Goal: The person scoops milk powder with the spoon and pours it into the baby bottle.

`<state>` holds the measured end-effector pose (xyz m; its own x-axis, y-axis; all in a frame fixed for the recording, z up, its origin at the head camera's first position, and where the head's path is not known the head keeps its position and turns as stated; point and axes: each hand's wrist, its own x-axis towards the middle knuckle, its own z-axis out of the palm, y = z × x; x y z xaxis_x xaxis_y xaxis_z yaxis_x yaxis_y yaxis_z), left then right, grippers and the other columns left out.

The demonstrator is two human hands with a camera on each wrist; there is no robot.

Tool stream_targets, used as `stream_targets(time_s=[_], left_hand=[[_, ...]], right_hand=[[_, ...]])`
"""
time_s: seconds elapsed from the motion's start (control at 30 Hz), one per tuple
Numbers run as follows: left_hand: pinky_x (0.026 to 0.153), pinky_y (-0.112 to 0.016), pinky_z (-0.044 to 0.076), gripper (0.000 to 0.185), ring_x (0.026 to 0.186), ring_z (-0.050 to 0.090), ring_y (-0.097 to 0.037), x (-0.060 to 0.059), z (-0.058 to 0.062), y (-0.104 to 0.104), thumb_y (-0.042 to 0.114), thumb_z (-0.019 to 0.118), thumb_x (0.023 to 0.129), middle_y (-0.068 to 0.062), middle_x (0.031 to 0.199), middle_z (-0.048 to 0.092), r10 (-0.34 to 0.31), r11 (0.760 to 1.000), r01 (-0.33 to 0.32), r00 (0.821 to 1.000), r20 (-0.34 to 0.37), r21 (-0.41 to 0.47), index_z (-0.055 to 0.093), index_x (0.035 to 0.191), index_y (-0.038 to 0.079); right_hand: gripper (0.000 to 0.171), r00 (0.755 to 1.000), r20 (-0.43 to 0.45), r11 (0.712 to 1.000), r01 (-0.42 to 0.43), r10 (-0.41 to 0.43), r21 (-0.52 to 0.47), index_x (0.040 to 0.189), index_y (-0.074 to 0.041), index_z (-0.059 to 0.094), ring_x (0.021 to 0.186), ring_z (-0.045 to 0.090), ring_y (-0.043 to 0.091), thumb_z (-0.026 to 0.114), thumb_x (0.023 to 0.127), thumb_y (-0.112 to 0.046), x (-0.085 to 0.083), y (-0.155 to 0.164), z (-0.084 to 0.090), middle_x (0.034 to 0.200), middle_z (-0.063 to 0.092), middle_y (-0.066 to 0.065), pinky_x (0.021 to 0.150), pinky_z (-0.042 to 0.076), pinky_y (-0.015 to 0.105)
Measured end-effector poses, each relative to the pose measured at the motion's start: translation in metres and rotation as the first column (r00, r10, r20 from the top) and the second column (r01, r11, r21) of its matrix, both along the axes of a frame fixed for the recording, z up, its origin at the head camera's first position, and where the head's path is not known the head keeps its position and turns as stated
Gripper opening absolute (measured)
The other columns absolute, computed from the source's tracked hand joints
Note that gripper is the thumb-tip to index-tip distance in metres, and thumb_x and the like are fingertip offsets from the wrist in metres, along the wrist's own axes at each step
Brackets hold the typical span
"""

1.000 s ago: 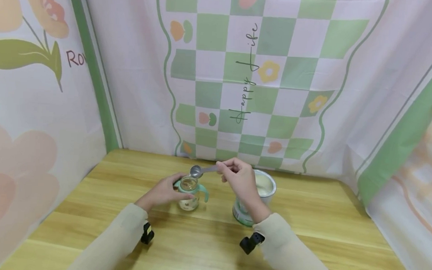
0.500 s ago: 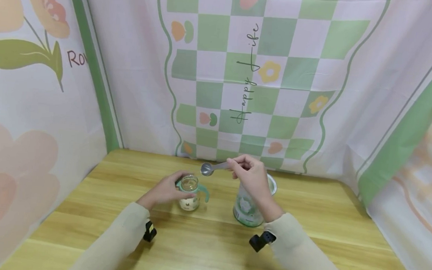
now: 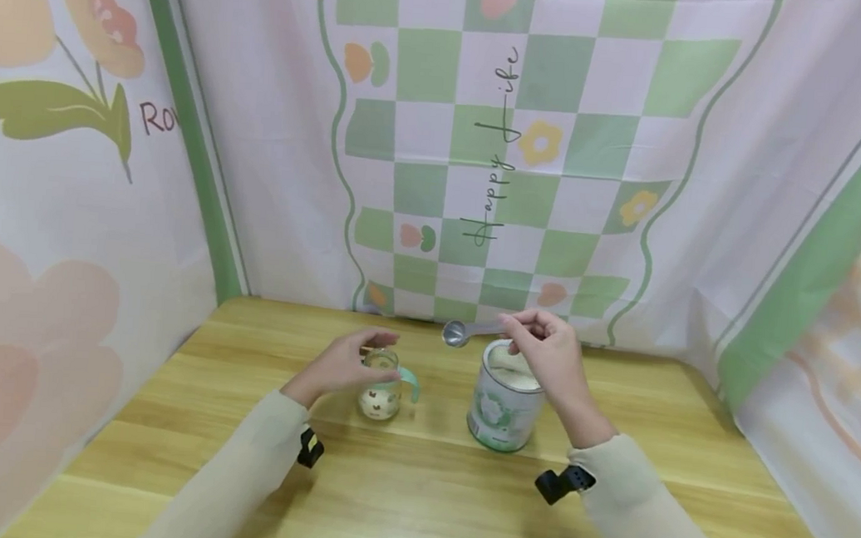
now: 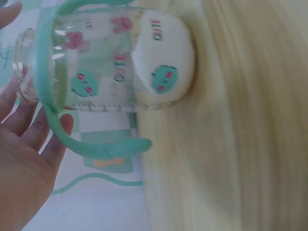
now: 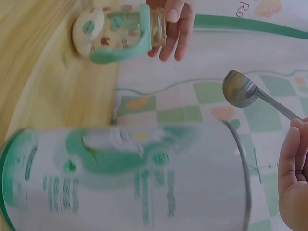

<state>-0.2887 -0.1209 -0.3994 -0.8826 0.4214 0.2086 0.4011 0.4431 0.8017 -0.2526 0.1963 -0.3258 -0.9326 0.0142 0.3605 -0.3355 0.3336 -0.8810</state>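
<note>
A clear baby bottle (image 3: 379, 404) with mint-green handles stands upright on the table, white powder in its bottom and its mouth uncovered. Around its neck my left hand (image 3: 343, 365) is spread, fingers loose; in the left wrist view the fingers (image 4: 29, 120) lie behind the bottle without curling round it. My right hand (image 3: 550, 351) pinches the handle of a metal measuring spoon (image 3: 455, 333), held in the air just left of and above the can's rim. Its bowl (image 5: 239, 90) looks empty. The white-and-green milk powder can (image 3: 503, 414) stands uncovered, pale powder inside.
A wooden table (image 3: 415, 493) carries the bottle and can, with a gap between them. Behind it hangs a green-and-white checked curtain (image 3: 477, 139); printed cloth also closes off the left and right sides. Black wrist cameras sit below both hands.
My right hand has carried the spoon rightward from above the bottle's mouth to near the can. My left hand has loosened from the bottle, its fingers spreading. Bottle and can stay put.
</note>
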Motion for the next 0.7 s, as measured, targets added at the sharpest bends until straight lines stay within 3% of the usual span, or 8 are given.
stream_targets(time_s=[0.2, 0.4, 0.7], left_hand=[[0.110, -0.046, 0.039, 0.068, 0.129, 0.051, -0.029, -0.004, 0.009, 0.009, 0.036, 0.083, 0.083, -0.005, 0.138, 0.059, -0.059, 0.998, 0.058, 0.997, -0.049, -0.029, 0.055, 0.141, 0.014], [0.110, -0.043, 0.039, 0.066, 0.128, 0.052, -0.021, -0.006, 0.015, 0.020, 0.035, 0.083, 0.085, -0.005, 0.139, 0.059, -0.089, 0.995, 0.085, 0.992, -0.087, -0.050, 0.054, 0.141, 0.015], [0.111, -0.036, 0.038, 0.062, 0.129, 0.051, -0.015, -0.003, 0.027, 0.038, 0.032, 0.080, 0.088, 0.002, 0.139, 0.058, -0.127, 0.991, 0.121, 0.985, -0.114, -0.059, 0.054, 0.142, 0.015]], right_hand=[[0.040, 0.999, -0.029, 1.000, 0.025, -0.025, -0.004, 0.097, -0.001, 0.069, 0.068, 0.063, 0.019, 0.073, 0.093, -0.041, 0.004, 0.019, 0.003, 0.075, 0.067, 0.005, 0.060, 0.046, 0.025], [0.036, 0.998, -0.047, 0.999, 0.042, -0.042, -0.003, 0.098, 0.002, 0.069, 0.065, 0.063, 0.015, 0.073, 0.094, -0.033, 0.007, 0.036, 0.001, 0.074, 0.068, 0.001, 0.052, 0.042, 0.023], [0.036, 0.995, -0.046, 0.996, 0.084, -0.084, 0.001, 0.098, -0.001, 0.068, 0.071, 0.064, 0.018, 0.073, 0.094, -0.036, 0.011, 0.053, 0.000, 0.082, 0.070, 0.002, 0.063, 0.052, 0.022]])
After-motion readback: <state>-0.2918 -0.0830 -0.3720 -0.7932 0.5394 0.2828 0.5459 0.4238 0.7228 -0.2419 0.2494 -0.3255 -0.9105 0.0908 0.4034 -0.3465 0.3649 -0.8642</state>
